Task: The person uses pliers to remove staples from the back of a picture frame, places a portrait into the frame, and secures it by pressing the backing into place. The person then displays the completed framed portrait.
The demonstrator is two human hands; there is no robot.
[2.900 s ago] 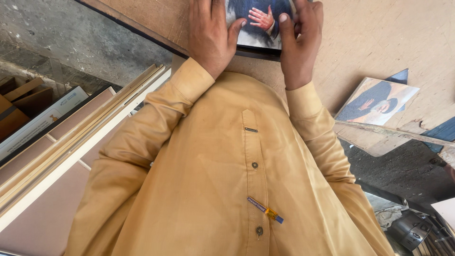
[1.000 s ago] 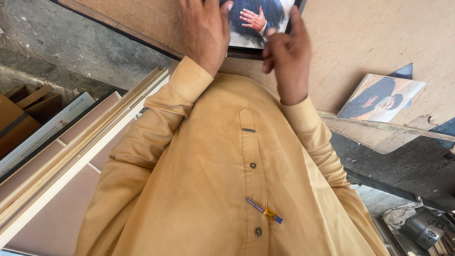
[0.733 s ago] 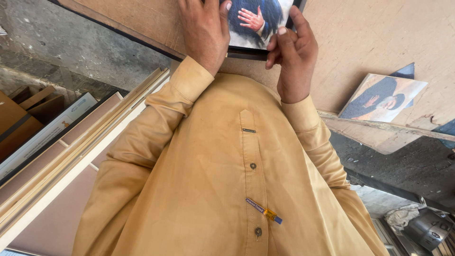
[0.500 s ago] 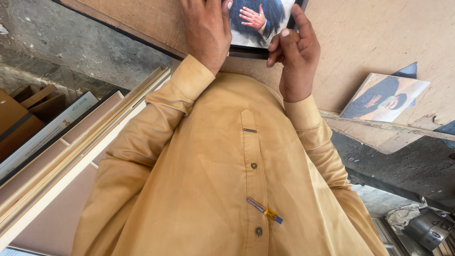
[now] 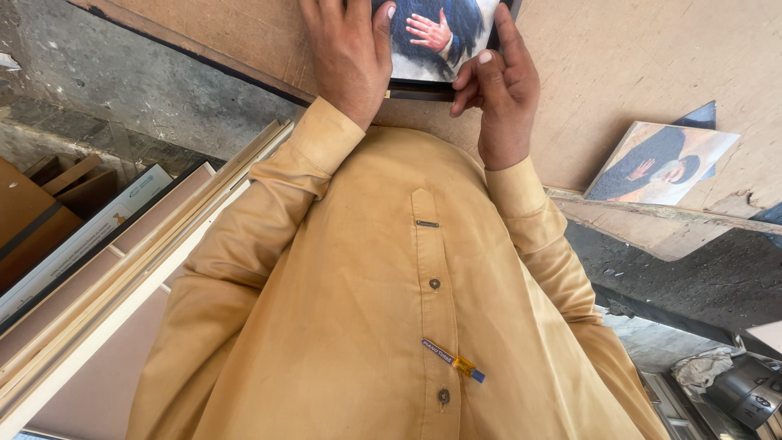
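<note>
A framed picture [image 5: 444,37] with a dark frame lies on a brown wooden board [image 5: 652,57] at the top of the view. It shows a figure in dark blue clothing. My left hand [image 5: 346,49] lies flat over the picture's left part, fingers together, pressing on it. My right hand [image 5: 501,81] grips the picture's near right corner, thumb on the print and fingers curled at the frame edge. Both sleeves of my tan shirt [image 5: 391,310] reach up to the hands.
A second print [image 5: 660,163] lies on the board at the right, near its worn edge. Long wooden strips and panels [image 5: 122,269] lean at the left. A small pen [image 5: 452,361] is clipped to the shirt front. A grey machine [image 5: 745,387] sits at bottom right.
My right hand has shifted slightly along the picture's right edge and curled its fingers at the corner. The left hand stays flat on the picture.
</note>
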